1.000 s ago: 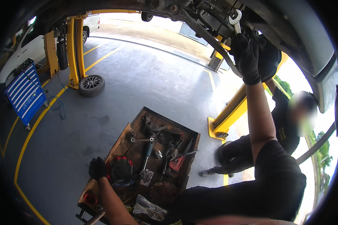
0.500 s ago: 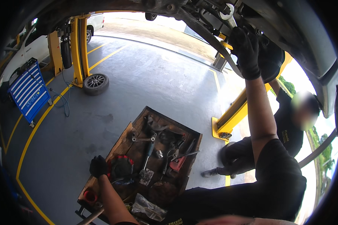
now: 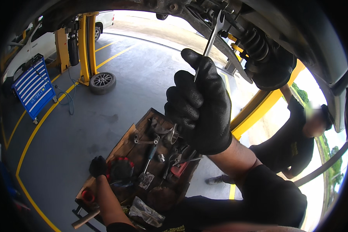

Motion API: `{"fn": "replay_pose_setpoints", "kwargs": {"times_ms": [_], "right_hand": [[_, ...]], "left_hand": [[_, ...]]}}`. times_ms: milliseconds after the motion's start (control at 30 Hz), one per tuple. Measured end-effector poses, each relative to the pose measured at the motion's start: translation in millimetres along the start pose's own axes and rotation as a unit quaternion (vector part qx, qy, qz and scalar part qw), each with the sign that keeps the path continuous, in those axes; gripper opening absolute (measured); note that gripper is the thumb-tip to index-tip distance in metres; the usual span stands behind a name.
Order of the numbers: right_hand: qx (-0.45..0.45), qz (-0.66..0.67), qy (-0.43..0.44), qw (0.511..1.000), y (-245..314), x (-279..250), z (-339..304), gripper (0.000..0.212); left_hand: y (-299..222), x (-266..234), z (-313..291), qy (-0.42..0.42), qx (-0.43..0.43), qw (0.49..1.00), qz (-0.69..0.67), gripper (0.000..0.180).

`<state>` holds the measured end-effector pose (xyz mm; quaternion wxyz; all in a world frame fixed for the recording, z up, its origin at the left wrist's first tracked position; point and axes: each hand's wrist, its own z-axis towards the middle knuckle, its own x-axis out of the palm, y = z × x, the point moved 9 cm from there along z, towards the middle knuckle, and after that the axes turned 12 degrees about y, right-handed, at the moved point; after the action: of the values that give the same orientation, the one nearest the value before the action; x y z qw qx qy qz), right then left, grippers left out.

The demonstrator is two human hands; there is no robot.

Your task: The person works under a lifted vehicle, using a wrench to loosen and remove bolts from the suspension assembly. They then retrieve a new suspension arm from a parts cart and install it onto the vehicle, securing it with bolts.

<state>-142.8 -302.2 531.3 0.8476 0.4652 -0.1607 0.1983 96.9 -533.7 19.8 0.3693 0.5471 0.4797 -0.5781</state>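
Observation:
My right hand (image 3: 205,104), in a black glove, is raised in front of me and closed around a combination wrench (image 3: 211,40). The wrench's open jaw points up towards the car's underside; its ring end shows below my fingers. Low on the left, my gloved left hand (image 3: 98,166) is closed over the edge of a wooden-sided tool cart (image 3: 121,144), its fingers partly hidden. Beside it lies a round black piece with a red rim (image 3: 121,170). The cart also carries a ratchet (image 3: 149,156), a socket (image 3: 161,157), a red-handled tool (image 3: 178,170) and a clear plastic bag (image 3: 146,212).
Overhead hangs a raised car with a coil spring (image 3: 256,44) and suspension arm (image 3: 236,62). Another person (image 3: 288,141) reaches up at the right, near a yellow lift post (image 3: 251,116). A wheel (image 3: 103,83) and a blue tool cabinet (image 3: 34,91) stand left.
My right hand has come down and left, away from the suspension, bringing the wrench nearer to me. My left hand stays at the cart's edge. The other person has leaned lower.

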Motion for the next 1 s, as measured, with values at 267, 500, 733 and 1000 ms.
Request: {"fn": "replay_pose_setpoints", "kwargs": {"times_ms": [267,500,733,1000], "right_hand": [[-0.105,-0.606,0.01,0.789,110,-97,3,0.043],[-0.168,-0.713,0.073,0.676,170,-76,33,0.028],[-0.15,-0.743,0.103,0.645,184,-82,40,0.027],[-0.185,-0.758,0.095,0.618,183,-90,36,0.027]], "left_hand": [[10,-3,-4,-0.015,-0.069,0.996,-0.063,0.037],[13,0,-3,-0.009,-0.071,0.994,-0.079,0.043],[5,-6,-6,-0.023,-0.041,0.998,-0.039,0.035],[12,-7,-6,-0.027,-0.079,0.994,-0.074,0.038]]}}
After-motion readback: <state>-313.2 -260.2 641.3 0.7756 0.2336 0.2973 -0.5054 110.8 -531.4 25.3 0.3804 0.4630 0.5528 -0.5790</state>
